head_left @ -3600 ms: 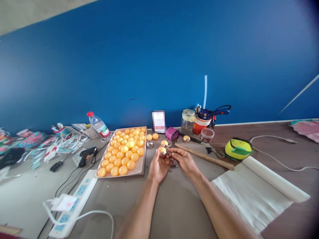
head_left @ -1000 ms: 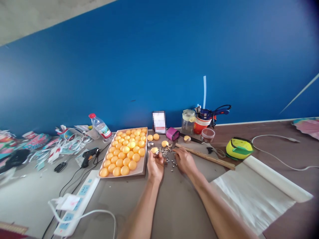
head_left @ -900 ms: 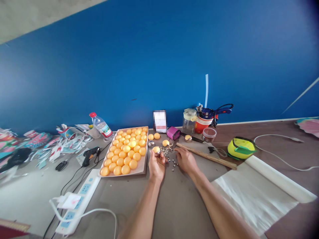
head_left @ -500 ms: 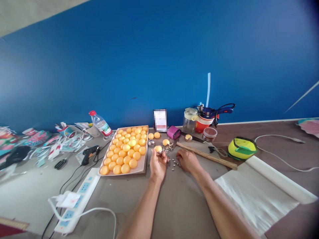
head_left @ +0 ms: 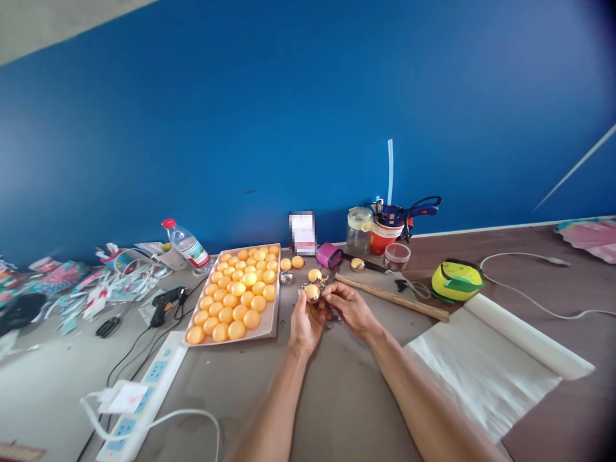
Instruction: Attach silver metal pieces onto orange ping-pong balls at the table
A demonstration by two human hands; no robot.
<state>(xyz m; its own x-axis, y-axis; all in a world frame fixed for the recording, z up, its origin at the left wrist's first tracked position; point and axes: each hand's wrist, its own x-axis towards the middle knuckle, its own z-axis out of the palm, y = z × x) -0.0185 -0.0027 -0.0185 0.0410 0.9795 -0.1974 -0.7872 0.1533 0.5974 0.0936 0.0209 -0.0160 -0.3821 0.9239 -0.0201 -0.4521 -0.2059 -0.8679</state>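
My left hand (head_left: 306,326) is closed around an orange ball (head_left: 312,292) that looks like a table tennis ball, with small silver pieces around its side. Against the ball's right side, my right hand (head_left: 353,309) has its fingers pinched together; whatever is between them is too small to make out. Just behind the hands lies a second orange ball (head_left: 314,275) beside a heap of silver pieces (head_left: 323,281). To the left, a shallow box (head_left: 276,308) holds many orange balls in rows. A silver-covered ball (head_left: 287,278) sits by its right edge, near two plain orange balls (head_left: 291,263).
A wooden stick (head_left: 392,297), white roll of sheet (head_left: 524,333) and yellow-green pouch (head_left: 456,280) lie on the right. A jar (head_left: 359,232) and red cups (head_left: 385,236) stand at the wall. Leftward are a power strip (head_left: 144,391), glue gun (head_left: 165,305), bottle (head_left: 190,246) and scissors (head_left: 108,326).
My right hand has moved from the small silver pieces on the table up to the ball in my left hand. The view has shifted slightly to the right.
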